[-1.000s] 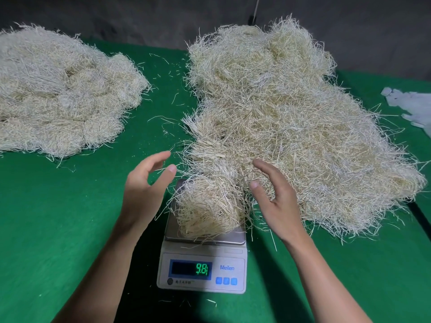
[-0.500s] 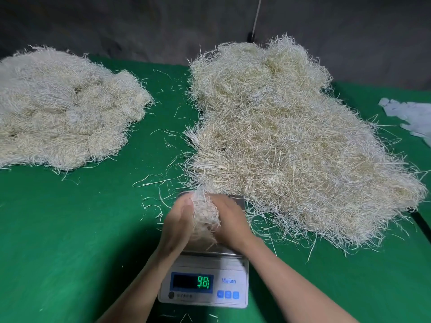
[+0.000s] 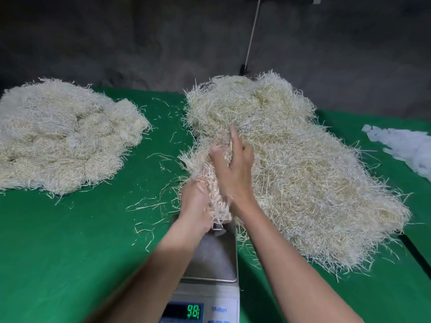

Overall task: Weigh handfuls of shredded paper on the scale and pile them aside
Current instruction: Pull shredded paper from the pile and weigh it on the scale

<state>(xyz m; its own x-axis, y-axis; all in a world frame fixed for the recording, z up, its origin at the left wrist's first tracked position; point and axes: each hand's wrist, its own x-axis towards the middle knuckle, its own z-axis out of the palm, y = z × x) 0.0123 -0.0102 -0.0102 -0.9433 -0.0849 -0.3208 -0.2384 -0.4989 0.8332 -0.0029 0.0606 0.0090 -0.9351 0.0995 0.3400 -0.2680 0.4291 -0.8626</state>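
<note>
A handful of pale shredded paper (image 3: 211,183) is held up between my two hands, above the far end of the scale. My left hand (image 3: 194,203) cups it from below and the left. My right hand (image 3: 233,169) grips it from the right, with the index finger sticking up. The scale (image 3: 214,259) has a bare steel pan, and its green display (image 3: 193,311) reads 98. A large loose heap of shredded paper (image 3: 291,164) lies to the right of the scale. A second pile (image 3: 63,134) lies at the far left.
Everything sits on a green cloth-covered table (image 3: 70,252). Loose strands (image 3: 149,206) are scattered between the piles. White scraps (image 3: 405,148) lie at the right edge. A dark wall and a thin white rod (image 3: 253,31) stand behind the table.
Both hands closed around the handful on the scale pan, then lifted it up and away from me. The pan is now bare; the display still reads 98.
</note>
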